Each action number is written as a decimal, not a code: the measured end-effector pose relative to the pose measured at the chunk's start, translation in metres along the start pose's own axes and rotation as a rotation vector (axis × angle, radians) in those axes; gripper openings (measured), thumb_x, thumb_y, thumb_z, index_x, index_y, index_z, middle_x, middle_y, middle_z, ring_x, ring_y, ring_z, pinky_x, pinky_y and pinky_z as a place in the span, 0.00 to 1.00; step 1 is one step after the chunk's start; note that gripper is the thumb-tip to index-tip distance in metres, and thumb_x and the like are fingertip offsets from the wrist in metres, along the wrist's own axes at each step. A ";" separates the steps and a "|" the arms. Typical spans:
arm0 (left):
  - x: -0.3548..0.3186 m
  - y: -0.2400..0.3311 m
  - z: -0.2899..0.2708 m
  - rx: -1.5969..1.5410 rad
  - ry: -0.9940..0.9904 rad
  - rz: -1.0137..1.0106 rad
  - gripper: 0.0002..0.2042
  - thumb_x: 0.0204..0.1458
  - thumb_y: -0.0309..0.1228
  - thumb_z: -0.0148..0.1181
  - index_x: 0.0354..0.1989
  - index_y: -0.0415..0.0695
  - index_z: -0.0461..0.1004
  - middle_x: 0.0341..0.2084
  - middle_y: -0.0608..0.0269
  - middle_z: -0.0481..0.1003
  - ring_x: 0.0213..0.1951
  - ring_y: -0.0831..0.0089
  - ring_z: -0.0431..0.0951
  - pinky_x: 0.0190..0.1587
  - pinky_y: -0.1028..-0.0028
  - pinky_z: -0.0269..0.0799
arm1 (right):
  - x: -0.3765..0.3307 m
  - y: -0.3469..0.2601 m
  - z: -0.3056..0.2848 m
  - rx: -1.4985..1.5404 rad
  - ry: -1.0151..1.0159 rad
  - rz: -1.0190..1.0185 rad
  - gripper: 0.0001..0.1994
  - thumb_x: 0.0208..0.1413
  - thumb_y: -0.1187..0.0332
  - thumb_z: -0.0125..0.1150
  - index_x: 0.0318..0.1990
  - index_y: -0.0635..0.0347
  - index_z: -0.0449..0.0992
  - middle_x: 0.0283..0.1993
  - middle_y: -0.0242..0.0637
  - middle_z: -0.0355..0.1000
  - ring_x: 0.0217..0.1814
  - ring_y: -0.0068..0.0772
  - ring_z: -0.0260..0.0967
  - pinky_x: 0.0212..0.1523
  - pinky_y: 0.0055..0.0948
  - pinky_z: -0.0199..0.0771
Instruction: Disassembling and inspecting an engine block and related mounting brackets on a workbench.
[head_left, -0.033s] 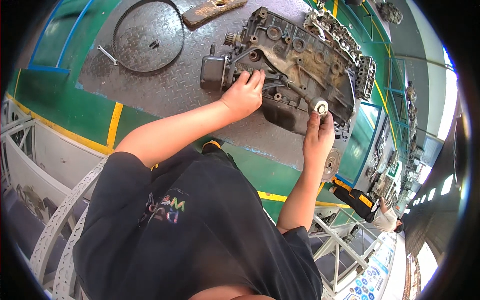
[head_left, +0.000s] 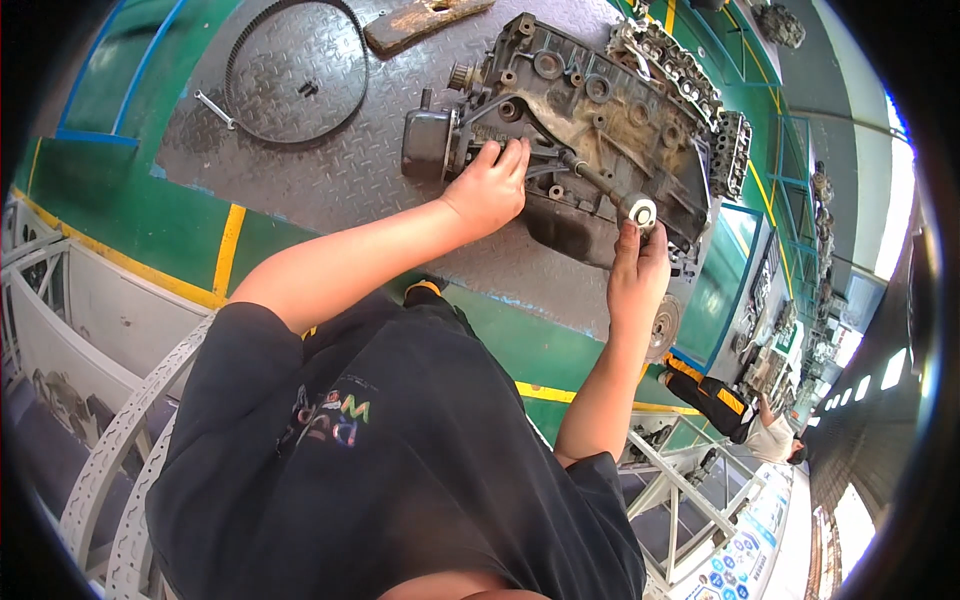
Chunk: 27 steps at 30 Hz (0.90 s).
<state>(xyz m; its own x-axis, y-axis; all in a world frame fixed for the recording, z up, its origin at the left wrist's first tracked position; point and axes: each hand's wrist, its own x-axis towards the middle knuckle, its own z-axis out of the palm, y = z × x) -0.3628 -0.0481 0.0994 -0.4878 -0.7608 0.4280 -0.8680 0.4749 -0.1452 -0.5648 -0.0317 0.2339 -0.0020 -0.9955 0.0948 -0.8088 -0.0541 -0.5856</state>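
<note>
A dirty engine block (head_left: 620, 130) lies on its side on a metal-plate bench top (head_left: 440, 240). My right hand (head_left: 638, 270) grips a ratchet wrench (head_left: 641, 213) by its round head, thumb and fingers pressed against it. From that head a dark extension bar (head_left: 600, 183) slants up and left to the block's side. My left hand (head_left: 490, 188) lies against the near left part of the block, fingers bent together over a bracket or pipe. Whatever its fingertips hold is hidden. Just left of them sits a dark, box-shaped housing (head_left: 425, 142) fixed to the block.
A toothed belt (head_left: 229, 85) lies at left around small dark bolts (head_left: 309, 89), beside a spanner (head_left: 215, 110). A wooden board (head_left: 425, 22) is at the back. Cylinder heads (head_left: 665, 60) stand beyond the block. A disc (head_left: 662, 328) is at right; another person (head_left: 730, 410) works farther off.
</note>
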 end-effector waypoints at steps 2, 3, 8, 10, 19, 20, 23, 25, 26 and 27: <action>0.000 0.000 0.001 0.004 0.005 -0.014 0.18 0.46 0.35 0.55 0.41 0.34 0.81 0.55 0.46 0.73 0.54 0.57 0.69 0.50 0.59 0.62 | 0.003 -0.009 -0.003 -0.024 -0.029 0.017 0.13 0.64 0.64 0.56 0.44 0.68 0.71 0.34 0.58 0.73 0.36 0.62 0.71 0.35 0.42 0.69; -0.001 0.000 0.001 -0.014 0.009 -0.009 0.18 0.46 0.35 0.55 0.41 0.34 0.81 0.55 0.46 0.73 0.54 0.57 0.69 0.50 0.59 0.62 | 0.005 -0.014 -0.005 -0.060 -0.058 0.007 0.13 0.64 0.64 0.55 0.43 0.68 0.70 0.34 0.59 0.73 0.36 0.63 0.72 0.35 0.44 0.69; -0.003 0.001 0.001 0.053 0.007 -0.010 0.19 0.47 0.35 0.55 0.42 0.34 0.80 0.55 0.46 0.73 0.55 0.57 0.69 0.52 0.59 0.61 | 0.016 -0.032 -0.010 -0.130 -0.149 0.031 0.15 0.66 0.61 0.52 0.42 0.69 0.68 0.33 0.63 0.72 0.37 0.69 0.69 0.35 0.49 0.69; -0.003 0.002 0.000 0.028 -0.008 -0.005 0.19 0.47 0.35 0.55 0.43 0.34 0.80 0.56 0.46 0.73 0.56 0.57 0.68 0.52 0.59 0.60 | 0.018 -0.036 -0.008 -0.193 -0.161 0.058 0.20 0.67 0.56 0.50 0.39 0.70 0.65 0.32 0.66 0.71 0.38 0.72 0.69 0.35 0.51 0.69; 0.001 0.007 -0.011 0.052 -0.155 -0.016 0.21 0.48 0.34 0.55 0.47 0.33 0.79 0.58 0.45 0.71 0.57 0.57 0.67 0.55 0.60 0.57 | 0.019 -0.033 0.004 -0.306 -0.007 -0.003 0.25 0.68 0.51 0.47 0.41 0.73 0.65 0.31 0.70 0.71 0.38 0.75 0.69 0.36 0.56 0.69; 0.001 0.006 -0.012 0.039 -0.148 0.000 0.20 0.47 0.34 0.56 0.45 0.33 0.80 0.58 0.46 0.71 0.57 0.57 0.67 0.55 0.60 0.57 | 0.018 -0.032 0.003 -0.291 0.057 -0.051 0.25 0.68 0.51 0.46 0.42 0.73 0.65 0.32 0.69 0.71 0.38 0.74 0.69 0.36 0.56 0.69; 0.002 -0.002 -0.012 0.026 -0.140 0.039 0.18 0.46 0.33 0.56 0.42 0.34 0.81 0.58 0.46 0.71 0.57 0.57 0.67 0.56 0.59 0.56 | 0.014 -0.028 0.000 -0.288 0.006 -0.002 0.25 0.67 0.50 0.47 0.45 0.73 0.65 0.32 0.69 0.72 0.40 0.74 0.69 0.39 0.56 0.69; 0.003 -0.007 -0.011 0.044 -0.110 0.077 0.16 0.46 0.34 0.56 0.39 0.37 0.82 0.57 0.47 0.71 0.56 0.56 0.67 0.57 0.58 0.56 | 0.014 -0.026 -0.004 -0.309 -0.046 -0.083 0.24 0.65 0.50 0.50 0.47 0.69 0.66 0.33 0.65 0.73 0.40 0.71 0.70 0.40 0.54 0.69; 0.004 -0.009 -0.010 0.047 -0.110 0.077 0.16 0.46 0.34 0.56 0.39 0.37 0.82 0.57 0.47 0.71 0.56 0.56 0.67 0.57 0.58 0.56 | 0.016 -0.025 -0.006 -0.307 -0.046 -0.085 0.24 0.65 0.50 0.50 0.47 0.69 0.66 0.33 0.65 0.73 0.40 0.71 0.70 0.40 0.54 0.69; 0.004 -0.011 -0.010 0.040 -0.098 0.099 0.16 0.46 0.34 0.56 0.39 0.37 0.82 0.58 0.46 0.71 0.56 0.56 0.67 0.56 0.58 0.56 | 0.019 -0.024 -0.010 -0.297 -0.111 -0.132 0.24 0.64 0.50 0.51 0.47 0.67 0.67 0.33 0.63 0.74 0.40 0.69 0.71 0.39 0.54 0.70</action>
<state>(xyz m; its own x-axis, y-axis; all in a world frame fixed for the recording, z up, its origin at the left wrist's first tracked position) -0.3545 -0.0516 0.1111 -0.5765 -0.7517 0.3204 -0.8171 0.5336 -0.2183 -0.5510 -0.0491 0.2577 0.1647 -0.9847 0.0565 -0.9338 -0.1741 -0.3125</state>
